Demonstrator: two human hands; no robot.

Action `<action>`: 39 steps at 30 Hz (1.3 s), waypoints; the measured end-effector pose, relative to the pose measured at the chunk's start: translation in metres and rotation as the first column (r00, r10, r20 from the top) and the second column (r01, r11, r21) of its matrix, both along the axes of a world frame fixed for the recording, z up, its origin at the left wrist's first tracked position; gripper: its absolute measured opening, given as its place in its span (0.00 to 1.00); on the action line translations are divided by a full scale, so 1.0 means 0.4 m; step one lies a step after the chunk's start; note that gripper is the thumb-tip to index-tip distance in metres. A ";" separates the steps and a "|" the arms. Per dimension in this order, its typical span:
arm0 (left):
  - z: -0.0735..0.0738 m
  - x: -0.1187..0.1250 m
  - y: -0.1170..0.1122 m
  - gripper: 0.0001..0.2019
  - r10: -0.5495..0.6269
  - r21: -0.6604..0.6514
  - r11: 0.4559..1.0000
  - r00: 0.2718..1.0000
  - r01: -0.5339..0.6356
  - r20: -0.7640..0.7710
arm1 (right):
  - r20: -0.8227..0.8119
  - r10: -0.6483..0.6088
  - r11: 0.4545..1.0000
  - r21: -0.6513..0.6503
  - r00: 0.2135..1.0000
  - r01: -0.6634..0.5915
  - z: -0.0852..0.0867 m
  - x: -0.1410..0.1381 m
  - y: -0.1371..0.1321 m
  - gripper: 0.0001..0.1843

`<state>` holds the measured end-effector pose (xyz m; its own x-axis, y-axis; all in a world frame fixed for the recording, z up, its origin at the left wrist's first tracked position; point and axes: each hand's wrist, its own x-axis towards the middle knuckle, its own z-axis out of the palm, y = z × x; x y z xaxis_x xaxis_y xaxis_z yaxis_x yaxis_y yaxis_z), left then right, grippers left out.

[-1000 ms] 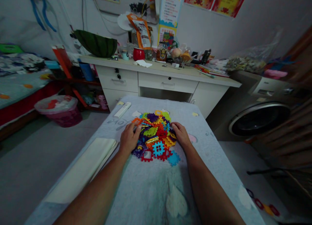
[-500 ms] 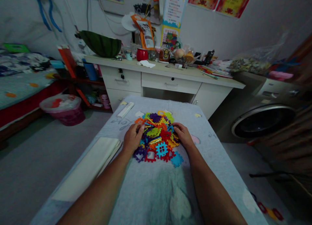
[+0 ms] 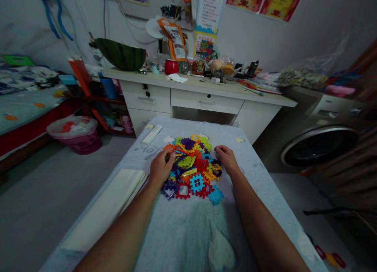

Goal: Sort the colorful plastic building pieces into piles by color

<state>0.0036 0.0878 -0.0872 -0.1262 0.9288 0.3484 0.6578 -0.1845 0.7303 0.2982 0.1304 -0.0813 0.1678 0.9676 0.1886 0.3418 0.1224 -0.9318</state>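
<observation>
A heap of colourful plastic interlocking tiles (image 3: 187, 162) with notched edges lies on the cloth-covered table. Its front edge includes a light blue window-shaped tile (image 3: 196, 182), a red frame tile (image 3: 183, 190), a purple tile (image 3: 170, 189) and a blue tile (image 3: 216, 195). Against the left side of the heap rests my left hand (image 3: 160, 166), thumb and forefinger apart, touching tiles; its other fingers are partly hidden. My right hand (image 3: 227, 158) is just off the heap's right side, fingers loosely bent, with nothing visible in them.
A folded cream cloth (image 3: 108, 205) lies at the table's left edge, and a white remote-like object (image 3: 152, 134) behind it. Beyond the table stands a cluttered white desk (image 3: 147, 95). A washing machine (image 3: 318, 134) is at right, a pink bin (image 3: 79, 136) at left.
My right hand has moved right, away from the heap's edge, uncovering tiles there. My left hand remains at the heap's left side. The view has shifted slightly.
</observation>
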 end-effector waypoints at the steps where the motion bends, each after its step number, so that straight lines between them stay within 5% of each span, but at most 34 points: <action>1: 0.000 0.001 -0.001 0.19 0.006 -0.001 1.000 1.000 -0.006 0.006 | 0.040 -0.018 1.000 0.010 0.999 0.017 0.009 0.002 0.018 0.17; 4: 0.003 0.001 -0.002 0.20 0.013 -0.004 1.000 1.000 -0.013 0.016 | 0.177 -0.001 0.999 0.039 0.984 -0.006 0.036 -0.010 0.081 0.20; 9: 0.006 -0.001 -0.002 0.20 -0.003 -0.022 1.000 0.999 0.004 0.034 | 0.387 0.239 0.971 -0.074 0.891 -0.228 0.053 -0.074 0.192 0.22; 15: 0.004 -0.003 -0.002 0.19 -0.012 -0.005 1.000 0.998 0.012 0.062 | 0.389 0.393 0.918 -0.224 0.834 -0.328 0.057 -0.134 0.266 0.27; 24: -0.005 -0.010 0.006 0.18 0.003 0.022 1.000 0.992 -0.005 0.128 | 0.150 0.521 0.845 -0.231 0.840 -0.483 0.061 -0.135 0.181 0.32; 31: -0.008 -0.012 0.004 0.18 -0.002 0.044 0.999 0.991 -0.004 0.136 | 0.209 0.309 0.951 -0.044 0.928 -0.307 0.083 -0.060 0.095 0.27; 39: -0.006 -0.011 0.007 0.18 -0.003 0.038 0.999 0.991 -0.002 0.133 | 0.227 0.234 0.970 -0.119 0.945 -0.211 0.068 0.007 0.064 0.17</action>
